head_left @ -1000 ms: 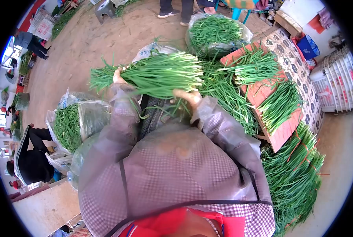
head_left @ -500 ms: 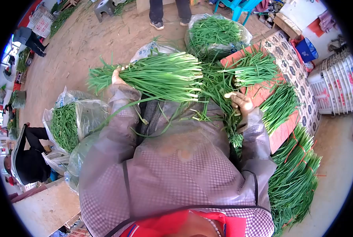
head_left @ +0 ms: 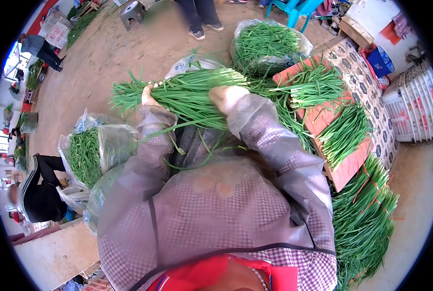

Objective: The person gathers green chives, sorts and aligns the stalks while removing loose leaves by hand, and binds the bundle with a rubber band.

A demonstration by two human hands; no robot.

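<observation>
clasping garlic chives at eleven o'clock, leafy end in the left hand! over near twelve with the right hand, too blurred to tell if gripping. probably light, bendy, easily bruised; best cupped mid-stalk.

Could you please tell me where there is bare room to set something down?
The widest is brown floor beyond the held bundle, between the left bag and the far bag. Pale floor lies open between the tied greens and stacked crates. The red board has only narrow strips beside its piles; loose greens crowd its left edge.
</observation>
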